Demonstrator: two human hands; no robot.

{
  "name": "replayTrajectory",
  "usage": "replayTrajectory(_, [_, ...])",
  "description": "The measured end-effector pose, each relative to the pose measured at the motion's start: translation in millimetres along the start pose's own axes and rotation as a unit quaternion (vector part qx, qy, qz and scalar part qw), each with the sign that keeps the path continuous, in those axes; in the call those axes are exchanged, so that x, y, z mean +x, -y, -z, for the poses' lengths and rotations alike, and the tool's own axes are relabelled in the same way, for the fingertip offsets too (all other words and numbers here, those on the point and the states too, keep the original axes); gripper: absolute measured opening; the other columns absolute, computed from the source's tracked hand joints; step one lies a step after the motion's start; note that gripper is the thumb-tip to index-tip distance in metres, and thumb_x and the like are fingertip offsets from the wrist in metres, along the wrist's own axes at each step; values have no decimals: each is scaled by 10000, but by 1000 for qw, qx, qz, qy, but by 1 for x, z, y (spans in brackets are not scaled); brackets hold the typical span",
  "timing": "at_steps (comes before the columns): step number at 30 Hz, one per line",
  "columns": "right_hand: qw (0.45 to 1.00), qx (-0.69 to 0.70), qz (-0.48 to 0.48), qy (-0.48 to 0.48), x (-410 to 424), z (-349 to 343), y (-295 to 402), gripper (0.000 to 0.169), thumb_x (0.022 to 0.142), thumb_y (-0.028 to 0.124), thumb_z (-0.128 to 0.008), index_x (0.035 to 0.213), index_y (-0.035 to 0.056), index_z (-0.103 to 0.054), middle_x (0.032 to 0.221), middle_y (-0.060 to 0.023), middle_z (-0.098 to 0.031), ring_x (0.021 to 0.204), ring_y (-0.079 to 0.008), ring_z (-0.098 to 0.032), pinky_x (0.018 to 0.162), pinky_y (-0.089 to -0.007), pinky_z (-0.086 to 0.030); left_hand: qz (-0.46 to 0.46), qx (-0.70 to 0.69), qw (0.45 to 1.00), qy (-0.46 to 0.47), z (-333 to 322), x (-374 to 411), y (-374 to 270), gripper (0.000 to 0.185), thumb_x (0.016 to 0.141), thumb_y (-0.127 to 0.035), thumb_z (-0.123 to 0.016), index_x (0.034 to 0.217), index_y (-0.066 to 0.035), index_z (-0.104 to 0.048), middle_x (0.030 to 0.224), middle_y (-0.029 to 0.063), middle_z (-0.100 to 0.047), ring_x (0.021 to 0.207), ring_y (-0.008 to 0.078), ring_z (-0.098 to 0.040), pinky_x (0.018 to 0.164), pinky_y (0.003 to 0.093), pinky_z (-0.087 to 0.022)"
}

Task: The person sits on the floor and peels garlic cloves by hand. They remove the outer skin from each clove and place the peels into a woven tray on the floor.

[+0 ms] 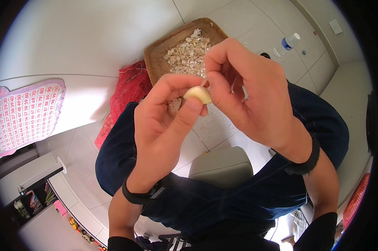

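My left hand (164, 125) grips a pale, smooth garlic clove (197, 94) between thumb and fingers, with papery skin (174, 106) lying against its palm. At the clove's upper edge, my right hand (248, 94) pinches a thin strip of skin (203, 82) between thumb and index finger. Beyond both hands, a brown woven tray (157, 64) on the tiled floor holds a heap of garlic skins (189, 53). The right hand hides part of the tray.
Left of the tray lies a red mesh bag (126, 91). A plastic bottle (284, 45) is at the upper right. Between the legs stands a grey-green padded stool (222, 166). Loose skin flakes dot the floor. A number chart (29, 116) is at the far left.
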State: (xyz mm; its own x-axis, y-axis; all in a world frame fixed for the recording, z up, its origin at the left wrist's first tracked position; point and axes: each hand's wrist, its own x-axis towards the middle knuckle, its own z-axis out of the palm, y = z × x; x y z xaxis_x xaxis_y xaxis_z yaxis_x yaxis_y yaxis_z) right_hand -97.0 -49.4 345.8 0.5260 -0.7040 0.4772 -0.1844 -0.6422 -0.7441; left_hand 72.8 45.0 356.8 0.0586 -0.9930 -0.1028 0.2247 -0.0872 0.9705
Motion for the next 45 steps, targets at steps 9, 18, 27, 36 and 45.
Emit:
replayTrajectory(9, [995, -76, 58, -36, 1, 4, 1, 147, 904, -50, -655, 1005, 46, -607, 756, 13, -589, 569, -69, -521, 517, -218, -410, 32, -27, 998, 48, 0, -1, -1, 265, 1043, -71, -639, 1284, 32, -600, 1107, 27, -664, 982, 52, -556, 854, 213, -463])
replayTrajectory(18, [996, -9, -20, -92, 1, 7, -4, 130, 920, -41, -638, 1027, 25, -604, 803, 29, -583, 643, -33, -522, 588, -195, -441, 34, 96, 994, 48, -3, -3, -3, 239, 1036, -99, -668, 1243, 0, -601, 962, -20, -638, 817, 28, -526, 744, 183, -447])
replayTrajectory(27, [998, -14, -54, 32, 7, 11, -8, 105, 903, -21, -663, 981, 50, -663, 818, -14, -673, 662, -85, -632, 577, -217, -467, 2, 170, 985, -42, -3, 0, -1, 271, 1024, -77, -688, 1287, -15, -668, 973, -17, -636, 850, 45, -548, 764, 191, -465])
replayTrajectory(36, [997, 14, 17, 69, 8, 12, 0, 137, 877, 7, -724, 993, 66, -681, 830, -26, -678, 646, -138, -651, 552, -240, -476, -27, 182, 982, -41, -6, -2, 3, 340, 1066, -85, -617, 1388, 25, -617, 1106, 50, -669, 944, 87, -600, 867, 238, -512])
replayTrajectory(45, [997, 8, -7, 74, 6, 10, -1, 99, 933, 3, -691, 1008, 43, -640, 796, -27, -635, 618, -104, -569, 546, -219, -430, -20, 172, 985, -15, -2, -1, 5, 391, 1104, -215, -583, 1393, 47, -599, 976, -5, -618, 817, 54, -493, 703, 200, -395])
